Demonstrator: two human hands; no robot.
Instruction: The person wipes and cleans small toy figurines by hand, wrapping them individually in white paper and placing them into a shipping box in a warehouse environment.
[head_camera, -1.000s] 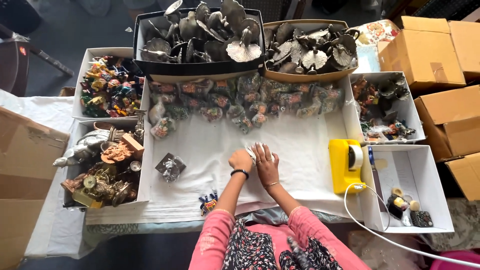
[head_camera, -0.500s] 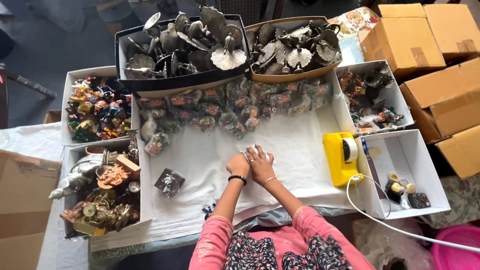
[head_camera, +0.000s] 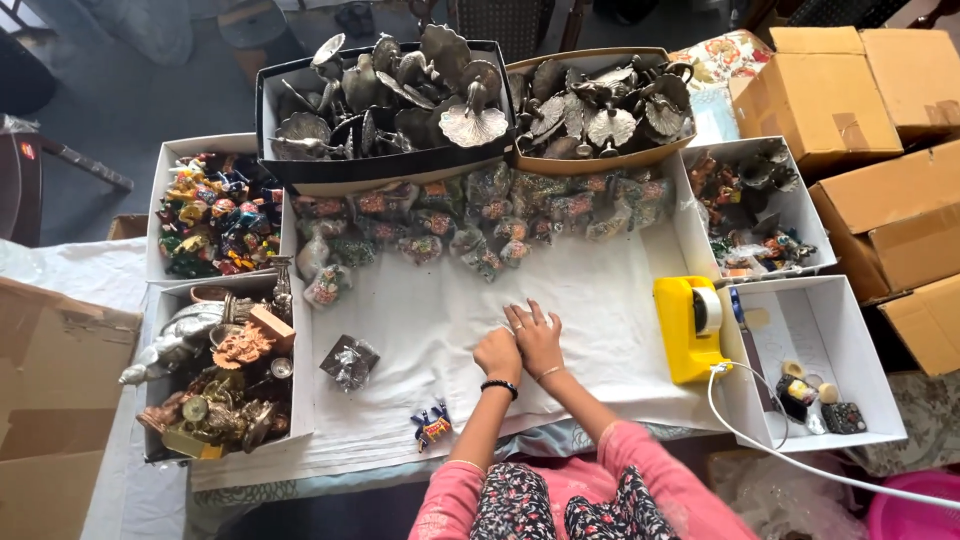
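A white cloth (head_camera: 600, 300) is spread over the table, ringed by white boxes (head_camera: 790, 330) of figurines and two trays of dark metal pieces (head_camera: 400, 90). A row of wrapped figurines (head_camera: 480, 215) is laid beyond the hands. A yellow tape dispenser (head_camera: 690, 328) is set to the right. The left hand (head_camera: 497, 352) is curled in a fist, touching the right hand (head_camera: 537, 335), pressed flat on the cloth; whether anything is held beneath cannot be told. A small wrapped bundle (head_camera: 350, 362) and a tiny painted figurine (head_camera: 432, 426) are left nearby.

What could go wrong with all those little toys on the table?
The small colourful figurine stands close to the front edge of the white cloth, near the left hand's arm; a nudge might knock it off. The white cable loops off the table by the yellow tape dispenser; a snag could drag it.
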